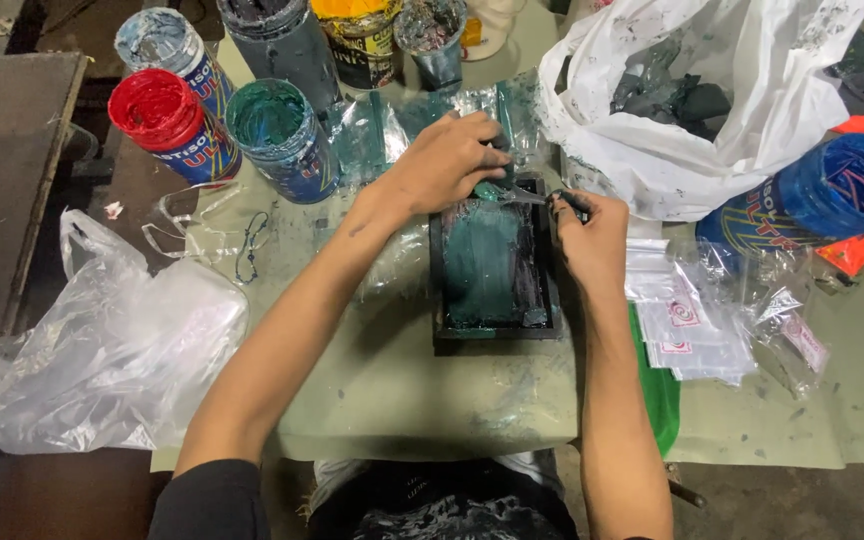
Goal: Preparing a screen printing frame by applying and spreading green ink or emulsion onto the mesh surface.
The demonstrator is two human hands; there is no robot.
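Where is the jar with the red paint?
In the head view, the red paint jar stands far left on the table, beside the green paint jar, left of the left hand.

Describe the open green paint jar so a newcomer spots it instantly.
Start at the black-framed tray smeared with green under both hands. Up and left stands a cluster of jars. The green paint jar sits beside the red jar; it alone shows a teal-green surface inside.

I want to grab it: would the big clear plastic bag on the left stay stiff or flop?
The clear plastic bag would probably flop: it lies crumpled and slumped at the table edge. It looks thin and see-through, so likely very light. Its glossy folds may feel slippery.
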